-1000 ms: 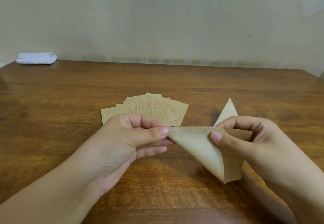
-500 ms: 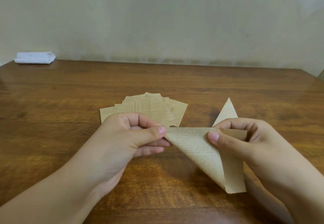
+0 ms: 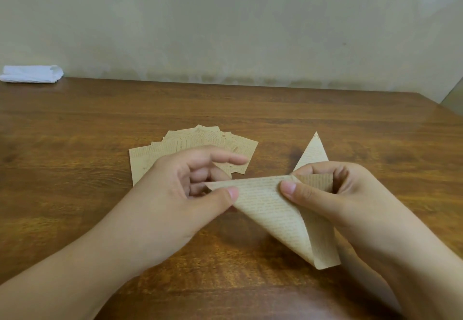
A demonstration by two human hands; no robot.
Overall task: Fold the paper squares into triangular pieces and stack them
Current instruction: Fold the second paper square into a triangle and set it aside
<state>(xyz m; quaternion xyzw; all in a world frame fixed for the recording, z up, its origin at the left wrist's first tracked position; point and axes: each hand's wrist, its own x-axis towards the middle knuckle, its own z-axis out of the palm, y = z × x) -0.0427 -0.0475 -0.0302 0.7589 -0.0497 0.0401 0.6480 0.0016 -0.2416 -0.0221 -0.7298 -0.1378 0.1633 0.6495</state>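
The folded paper (image 3: 270,209) pinched between the thumbs and fingers is pale tan kraft, printed with fine slanted lines of brown script, and its inner face by the right fingers shows a darker tan. Beyond the left fingers, the loose paper squares (image 3: 213,141) wear the same tan with brown newsprint-like text. Under them the table (image 3: 75,144) is glossy reddish-brown wood grain.

My left grip (image 3: 200,189) pinches at frame centre, index finger raised; my right grip (image 3: 333,189) pinches just right, fingers curled.
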